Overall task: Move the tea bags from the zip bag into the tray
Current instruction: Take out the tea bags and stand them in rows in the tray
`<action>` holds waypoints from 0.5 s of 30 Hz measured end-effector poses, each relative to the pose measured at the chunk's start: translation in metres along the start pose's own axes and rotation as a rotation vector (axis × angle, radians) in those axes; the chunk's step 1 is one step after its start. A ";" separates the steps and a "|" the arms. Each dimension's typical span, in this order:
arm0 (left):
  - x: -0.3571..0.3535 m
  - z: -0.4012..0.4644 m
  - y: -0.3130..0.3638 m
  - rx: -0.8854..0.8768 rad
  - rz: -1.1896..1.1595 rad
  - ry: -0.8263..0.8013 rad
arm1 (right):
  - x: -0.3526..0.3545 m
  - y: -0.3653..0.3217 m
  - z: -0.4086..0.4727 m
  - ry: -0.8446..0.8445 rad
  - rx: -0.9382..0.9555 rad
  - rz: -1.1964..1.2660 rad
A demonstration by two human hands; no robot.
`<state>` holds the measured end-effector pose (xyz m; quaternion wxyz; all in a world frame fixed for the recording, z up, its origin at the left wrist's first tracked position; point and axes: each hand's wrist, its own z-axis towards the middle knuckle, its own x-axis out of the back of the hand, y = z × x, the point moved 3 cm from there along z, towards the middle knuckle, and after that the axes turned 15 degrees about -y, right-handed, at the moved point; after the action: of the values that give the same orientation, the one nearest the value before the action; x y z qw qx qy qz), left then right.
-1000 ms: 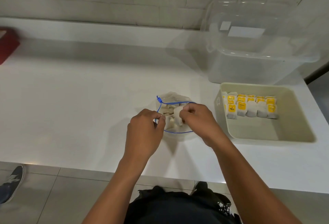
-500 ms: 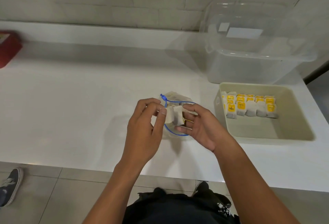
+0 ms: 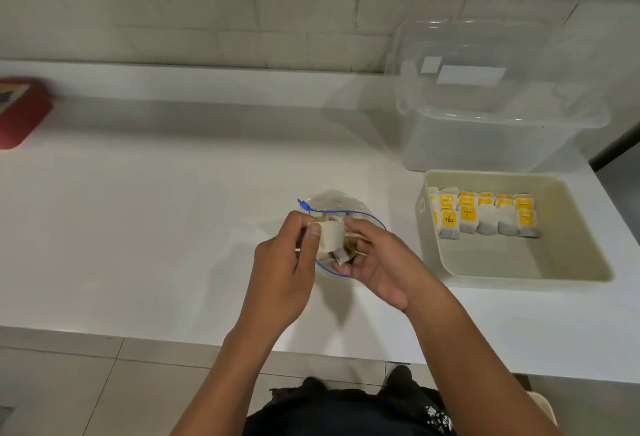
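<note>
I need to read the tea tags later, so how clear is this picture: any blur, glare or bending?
Head view: dim, soft light; tags in the tray are mostly smeared, only "TEA" reads; the red item at the left edge is blurred; the counter edge and wall lines bow from the wide lens; small glints on the clear bin; hands cast soft shadows.

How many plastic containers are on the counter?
2: a beige tray holding tea bags at right, and a clear lidded box behind it against the wall.
</note>
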<state>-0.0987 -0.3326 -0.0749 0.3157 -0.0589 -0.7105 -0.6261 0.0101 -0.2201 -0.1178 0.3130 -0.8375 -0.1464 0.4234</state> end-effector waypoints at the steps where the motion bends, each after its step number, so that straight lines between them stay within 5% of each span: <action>1: 0.000 0.000 -0.001 0.008 -0.012 0.016 | 0.001 0.000 0.000 -0.008 0.029 -0.019; 15: 0.012 -0.004 -0.001 0.029 -0.036 0.089 | 0.002 -0.011 0.007 0.216 0.084 -0.613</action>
<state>-0.1079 -0.3400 -0.0694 0.3365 -0.0136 -0.7056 -0.6235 0.0065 -0.2078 -0.1150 0.4736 -0.7810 -0.3400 0.2240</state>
